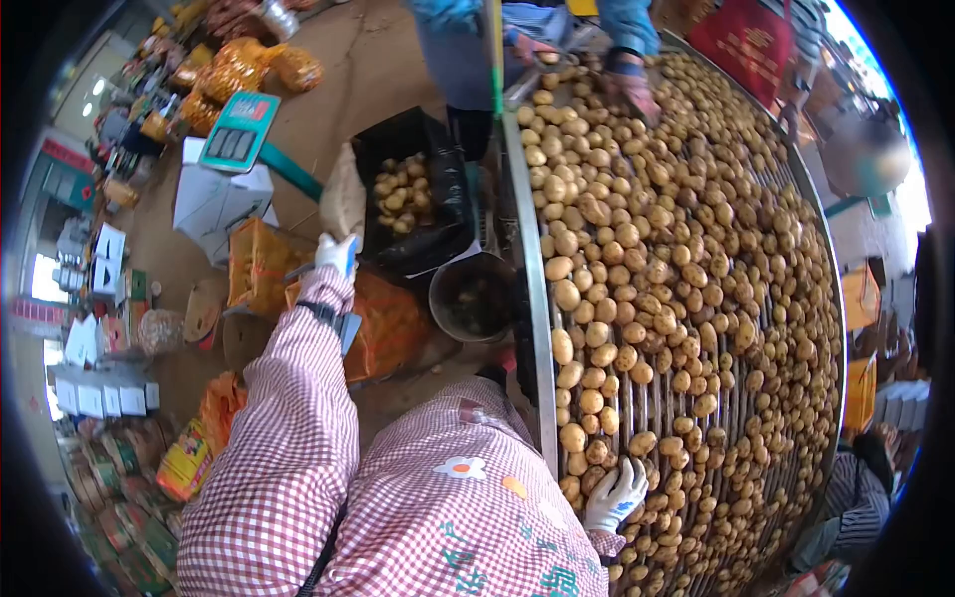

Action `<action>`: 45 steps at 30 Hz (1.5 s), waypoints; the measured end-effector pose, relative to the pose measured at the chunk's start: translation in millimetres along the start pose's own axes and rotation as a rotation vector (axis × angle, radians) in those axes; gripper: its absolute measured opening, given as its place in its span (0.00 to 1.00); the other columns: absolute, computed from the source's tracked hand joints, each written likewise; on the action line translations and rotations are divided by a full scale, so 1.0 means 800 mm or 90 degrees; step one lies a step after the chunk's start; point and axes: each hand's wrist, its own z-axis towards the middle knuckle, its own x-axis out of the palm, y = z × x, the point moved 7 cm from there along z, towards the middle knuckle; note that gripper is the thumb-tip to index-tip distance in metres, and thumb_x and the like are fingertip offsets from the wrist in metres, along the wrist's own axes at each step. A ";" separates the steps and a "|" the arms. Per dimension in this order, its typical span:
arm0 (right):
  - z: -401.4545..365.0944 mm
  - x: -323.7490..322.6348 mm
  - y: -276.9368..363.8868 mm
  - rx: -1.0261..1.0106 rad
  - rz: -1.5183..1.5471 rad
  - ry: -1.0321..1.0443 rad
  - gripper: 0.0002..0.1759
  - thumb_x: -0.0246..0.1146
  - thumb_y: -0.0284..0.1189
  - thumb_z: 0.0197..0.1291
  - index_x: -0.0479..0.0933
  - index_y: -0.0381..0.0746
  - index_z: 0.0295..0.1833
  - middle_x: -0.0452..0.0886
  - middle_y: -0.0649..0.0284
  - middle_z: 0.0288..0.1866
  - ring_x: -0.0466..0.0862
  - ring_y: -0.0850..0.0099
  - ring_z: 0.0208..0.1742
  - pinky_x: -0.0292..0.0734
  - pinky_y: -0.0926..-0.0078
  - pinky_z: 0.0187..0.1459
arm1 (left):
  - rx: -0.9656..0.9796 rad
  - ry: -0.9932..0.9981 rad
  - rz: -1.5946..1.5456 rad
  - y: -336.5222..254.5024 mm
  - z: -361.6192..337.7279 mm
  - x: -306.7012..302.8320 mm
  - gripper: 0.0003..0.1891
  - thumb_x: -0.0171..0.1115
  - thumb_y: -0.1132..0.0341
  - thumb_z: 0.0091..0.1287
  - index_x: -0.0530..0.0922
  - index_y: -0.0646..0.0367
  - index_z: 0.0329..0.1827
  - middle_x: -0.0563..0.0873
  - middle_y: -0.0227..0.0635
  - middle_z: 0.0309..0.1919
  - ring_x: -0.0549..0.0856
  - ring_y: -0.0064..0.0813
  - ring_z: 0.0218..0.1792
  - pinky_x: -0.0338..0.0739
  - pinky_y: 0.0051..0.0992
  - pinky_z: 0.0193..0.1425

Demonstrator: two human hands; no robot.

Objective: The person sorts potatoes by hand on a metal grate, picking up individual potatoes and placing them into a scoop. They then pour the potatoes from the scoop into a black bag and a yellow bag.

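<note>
The slatted table [532, 289] is strewn with potatoes [566, 295], its long axis laid roughly from twelve to six o'clock. A black-lined box [453, 189], part-filled with potatoes, is seen between one and two o'clock from the left hand [340, 257], which is outstretched beside a pale sack or flap [343, 194]; its grip cannot be told. The right hand [618, 495], nearer the table's potatoes, is held palm down, fingers partly spread towards one o'clock; anything under its palm is hidden.
</note>
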 end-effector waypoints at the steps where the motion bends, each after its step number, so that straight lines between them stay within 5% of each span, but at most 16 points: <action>1: 0.001 0.003 -0.002 0.027 -0.009 -0.008 0.14 0.59 0.25 0.62 0.80 0.35 0.52 0.80 0.48 0.57 0.78 0.47 0.54 0.72 0.49 0.57 | -0.008 0.023 -0.101 0.008 -0.005 -0.003 0.15 0.72 0.58 0.66 0.72 0.52 0.40 0.73 0.30 0.16 0.74 0.31 0.10 0.65 0.32 0.10; 3: 0.000 0.000 -0.005 0.011 0.010 -0.049 0.15 0.63 0.26 0.58 0.83 0.40 0.51 0.82 0.53 0.56 0.80 0.49 0.53 0.73 0.49 0.55 | -0.158 0.412 -0.341 0.025 -0.024 0.023 0.13 0.63 0.54 0.73 0.70 0.43 0.33 0.70 0.22 0.16 0.71 0.23 0.11 0.64 0.26 0.12; 4: 0.002 -0.006 -0.003 0.030 0.022 -0.044 0.14 0.64 0.26 0.58 0.83 0.41 0.50 0.83 0.53 0.55 0.80 0.50 0.53 0.73 0.50 0.56 | -0.160 0.221 -0.306 0.000 -0.075 0.033 0.12 0.58 0.53 0.76 0.71 0.42 0.34 0.68 0.19 0.17 0.69 0.18 0.15 0.65 0.22 0.17; 5: 0.005 -0.011 -0.002 0.050 0.035 -0.043 0.14 0.64 0.26 0.58 0.83 0.41 0.50 0.83 0.53 0.55 0.81 0.51 0.54 0.74 0.52 0.56 | -0.154 0.250 -0.296 -0.008 -0.106 0.044 0.12 0.56 0.50 0.77 0.74 0.43 0.37 0.69 0.18 0.21 0.68 0.17 0.18 0.66 0.20 0.20; 6: 0.003 -0.010 -0.006 0.063 0.035 -0.052 0.14 0.65 0.26 0.57 0.83 0.42 0.50 0.83 0.55 0.54 0.81 0.52 0.53 0.74 0.53 0.55 | -0.125 0.505 -0.318 0.033 -0.072 0.044 0.12 0.56 0.48 0.77 0.75 0.44 0.42 0.72 0.20 0.26 0.68 0.17 0.19 0.67 0.19 0.20; 7: 0.003 -0.011 -0.009 0.063 0.042 -0.060 0.14 0.65 0.26 0.56 0.83 0.42 0.49 0.83 0.56 0.54 0.81 0.53 0.52 0.74 0.54 0.54 | -0.161 0.394 -0.312 -0.005 -0.141 0.053 0.13 0.55 0.48 0.77 0.73 0.45 0.41 0.73 0.21 0.28 0.69 0.16 0.19 0.68 0.19 0.20; 9: 0.006 -0.016 -0.010 0.076 0.067 -0.065 0.15 0.66 0.27 0.54 0.82 0.44 0.49 0.84 0.59 0.53 0.81 0.55 0.50 0.74 0.56 0.52 | -0.287 0.479 -0.365 0.002 -0.206 0.057 0.15 0.60 0.47 0.74 0.78 0.49 0.47 0.80 0.24 0.30 0.73 0.18 0.19 0.68 0.20 0.19; 10: 0.006 -0.015 -0.011 0.077 0.063 -0.069 0.16 0.67 0.27 0.53 0.82 0.44 0.49 0.83 0.60 0.52 0.82 0.57 0.48 0.73 0.56 0.51 | -0.332 0.626 -0.286 0.026 -0.210 0.057 0.19 0.64 0.46 0.70 0.79 0.50 0.51 0.84 0.29 0.33 0.74 0.22 0.20 0.69 0.23 0.20; 12: 0.007 -0.018 -0.010 0.078 0.073 -0.064 0.15 0.67 0.27 0.54 0.82 0.44 0.49 0.83 0.61 0.52 0.82 0.58 0.47 0.74 0.57 0.50 | -0.329 0.605 -0.200 0.018 -0.257 0.073 0.23 0.69 0.48 0.67 0.79 0.53 0.57 0.86 0.36 0.36 0.80 0.29 0.23 0.74 0.30 0.25; 16: 0.020 -0.036 -0.015 0.034 0.170 -0.047 0.15 0.67 0.28 0.58 0.82 0.40 0.52 0.83 0.56 0.54 0.85 0.55 0.48 0.80 0.58 0.48 | -0.336 0.842 -0.057 -0.010 -0.351 0.155 0.24 0.68 0.60 0.69 0.74 0.63 0.64 0.86 0.45 0.43 0.86 0.39 0.33 0.85 0.39 0.39; 21: 0.099 -0.113 -0.103 -0.004 0.184 -0.211 0.13 0.65 0.23 0.57 0.79 0.35 0.49 0.84 0.48 0.49 0.86 0.52 0.49 0.84 0.60 0.50 | -0.285 1.001 0.117 -0.022 -0.421 0.236 0.24 0.67 0.65 0.69 0.75 0.70 0.64 0.87 0.45 0.50 0.89 0.35 0.37 0.84 0.31 0.42; 27: 0.194 -0.132 -0.278 0.192 -0.066 -0.226 0.25 0.66 0.37 0.62 0.76 0.38 0.63 0.79 0.50 0.64 0.79 0.51 0.64 0.73 0.53 0.65 | -0.284 1.006 0.315 -0.033 -0.481 0.277 0.26 0.70 0.52 0.66 0.79 0.64 0.57 0.86 0.35 0.38 0.83 0.22 0.31 0.76 0.21 0.34; 30: 0.231 -0.108 -0.305 0.338 -0.183 0.029 0.26 0.67 0.41 0.61 0.76 0.44 0.62 0.78 0.56 0.62 0.76 0.56 0.65 0.69 0.53 0.65 | -0.268 1.019 0.387 -0.031 -0.477 0.284 0.27 0.71 0.47 0.65 0.81 0.63 0.54 0.87 0.34 0.36 0.83 0.23 0.31 0.76 0.21 0.35; 33: 0.259 -0.075 -0.314 0.279 -0.369 0.091 0.20 0.68 0.39 0.58 0.78 0.45 0.55 0.78 0.55 0.57 0.77 0.54 0.62 0.71 0.53 0.59 | -0.277 1.011 0.417 -0.028 -0.473 0.295 0.28 0.71 0.46 0.65 0.82 0.63 0.54 0.88 0.35 0.37 0.84 0.23 0.31 0.77 0.22 0.35; 40: 0.307 -0.082 -0.265 0.287 -0.029 0.005 0.25 0.68 0.42 0.60 0.75 0.42 0.59 0.72 0.48 0.66 0.81 0.47 0.61 0.79 0.52 0.59 | -0.292 1.050 0.434 -0.028 -0.478 0.309 0.29 0.70 0.46 0.66 0.82 0.63 0.55 0.88 0.36 0.39 0.86 0.26 0.37 0.79 0.24 0.40; 45: 0.333 -0.041 -0.260 0.397 -0.087 0.084 0.33 0.66 0.39 0.64 0.64 0.45 0.72 0.71 0.51 0.67 0.83 0.51 0.61 0.80 0.51 0.58 | -0.250 1.026 0.377 -0.044 -0.491 0.316 0.25 0.70 0.50 0.67 0.82 0.64 0.54 0.88 0.36 0.38 0.86 0.26 0.37 0.79 0.23 0.40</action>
